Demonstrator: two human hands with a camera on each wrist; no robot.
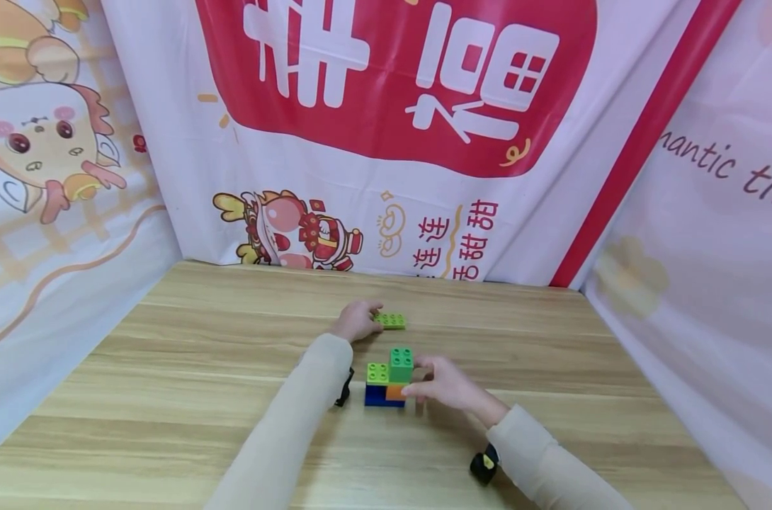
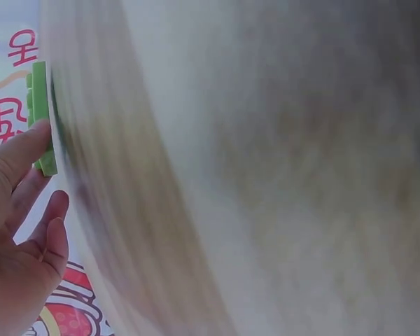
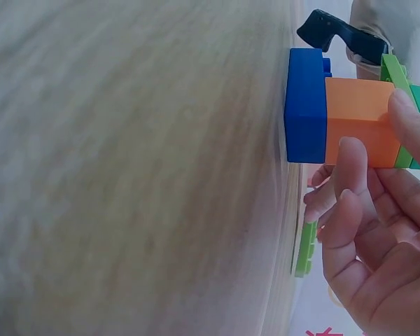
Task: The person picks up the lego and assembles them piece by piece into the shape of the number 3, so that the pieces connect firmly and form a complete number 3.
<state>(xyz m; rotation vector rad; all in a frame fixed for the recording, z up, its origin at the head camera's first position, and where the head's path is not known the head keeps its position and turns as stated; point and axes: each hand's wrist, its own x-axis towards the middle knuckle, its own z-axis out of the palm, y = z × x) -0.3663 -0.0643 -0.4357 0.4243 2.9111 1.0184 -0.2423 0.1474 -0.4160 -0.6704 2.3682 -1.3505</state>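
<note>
Blocks sit near the middle of a wooden table (image 1: pixel 169 368), seen from above over two sleeved arms. The stack (image 1: pixel 388 382) has a blue block (image 3: pixel 305 105) at the bottom, an orange block (image 3: pixel 360 120) on it, a light green block (image 1: pixel 377 373) on the left and a darker green block (image 1: pixel 401 364) standing highest. The right hand (image 1: pixel 446 386) steadies the stack from its right side; the wrist view shows its fingertips (image 3: pixel 351 164) curled against the orange block, pinching it.

Just beyond the stack lies a flat green plate (image 1: pixel 391 321), apart from it. The left hand (image 1: pixel 355 320) reaches to the plate's left end. In the left wrist view the thumb (image 2: pixel 21 150) presses on the plate's edge while the other fingers lie loosely bent below it, not plainly closed around it, so this looks like a touch more than a firm grip.

A dark strap (image 1: pixel 344 388) hangs at the left wrist and a black band (image 1: pixel 484 465) at the right. Printed cloth banners (image 1: pixel 386 127) with red characters and cartoon figures wall in the table on three sides.

Risks, as a judgement: the plate is thin and lies flat, so fingers could slide it across the smooth wood instead of lifting it. The stack is held only from one side, so a push from the left could tip it or pop the upper blocks loose. The left sleeve passes close by the stack and might brush it.
</note>
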